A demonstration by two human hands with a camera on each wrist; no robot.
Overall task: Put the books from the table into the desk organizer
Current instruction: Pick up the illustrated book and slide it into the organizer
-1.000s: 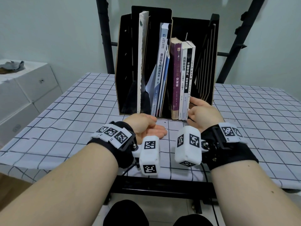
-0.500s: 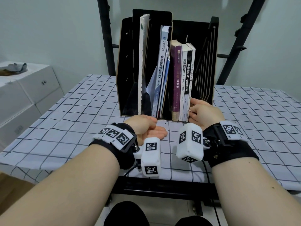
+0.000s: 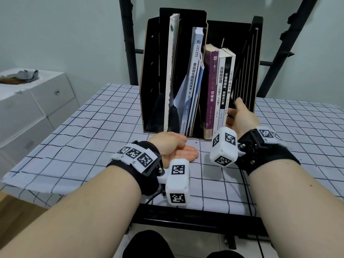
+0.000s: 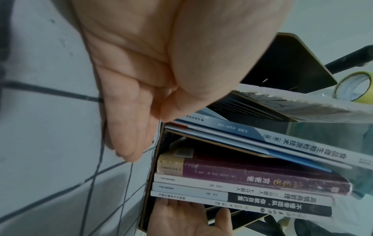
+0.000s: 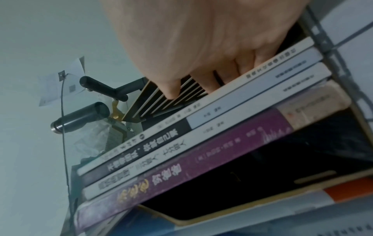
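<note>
The black desk organizer stands upright on the checked tablecloth. Its right compartment holds a purple book, a white book, a black-spined book and a thin white book. A blue-and-white book leans in the middle compartment, and a thin pale book stands at the left. My right hand lies flat against the thin white book, fingers straight inside the compartment. My left hand rests on its edge on the cloth in front of the organizer, fingers straight, holding nothing.
White storage boxes stand off the table's left side. Black metal frame bars rise behind the organizer. A roll of tape lies beyond the organizer. The table's front edge is just under my wrists.
My right hand has slid a little farther forward and up along the right side of the books. The left hand stays where it was.
</note>
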